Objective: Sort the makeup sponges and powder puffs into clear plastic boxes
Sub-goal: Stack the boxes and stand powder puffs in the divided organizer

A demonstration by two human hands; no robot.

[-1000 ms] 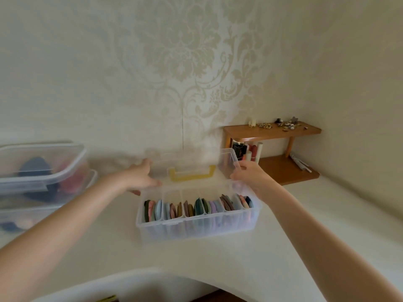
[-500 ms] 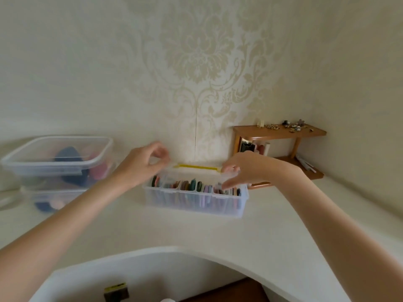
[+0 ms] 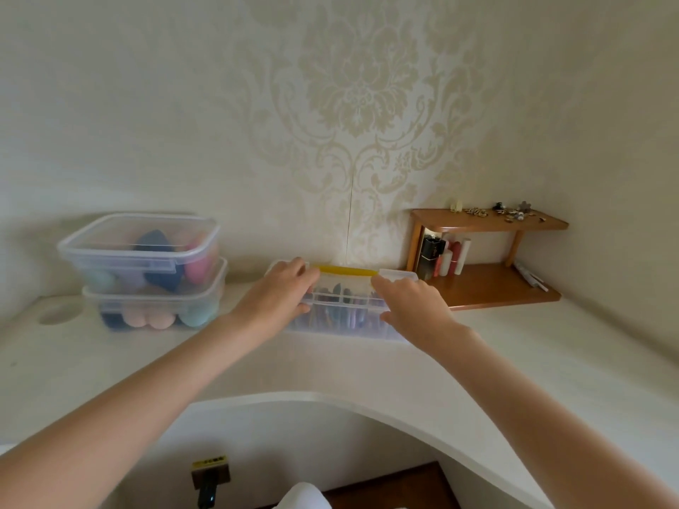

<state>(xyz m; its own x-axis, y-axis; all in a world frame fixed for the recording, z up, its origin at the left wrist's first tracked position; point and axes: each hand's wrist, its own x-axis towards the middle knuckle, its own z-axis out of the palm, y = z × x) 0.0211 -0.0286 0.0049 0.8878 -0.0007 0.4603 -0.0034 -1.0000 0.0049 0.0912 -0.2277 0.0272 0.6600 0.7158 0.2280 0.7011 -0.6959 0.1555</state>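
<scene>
A long clear plastic box (image 3: pixel 345 326) with a yellow handle (image 3: pixel 347 270) on its lid sits on the white desk near the wall. Several flat powder puffs (image 3: pixel 340 299) in mixed colours stand upright in its compartments. My left hand (image 3: pixel 277 293) grips the box's left end, fingers over the lid. My right hand (image 3: pixel 411 306) presses on the lid and front at the right end. The lid lies flat on the box. At the left, two lidded clear boxes are stacked: the upper one (image 3: pixel 141 251) and the lower one (image 3: pixel 154 310) both hold egg-shaped makeup sponges.
A small wooden two-level shelf (image 3: pixel 488 222) stands in the right corner with trinkets on top and lipsticks and a dark bottle beneath. The white desk (image 3: pixel 532 361) has a curved cut-out front edge. A round hole (image 3: pixel 60 313) sits at the desk's far left.
The box's lid, raised a second ago, has come down flat. The box now sits farther back toward the wall, with both hands on its ends. The view has pulled back.
</scene>
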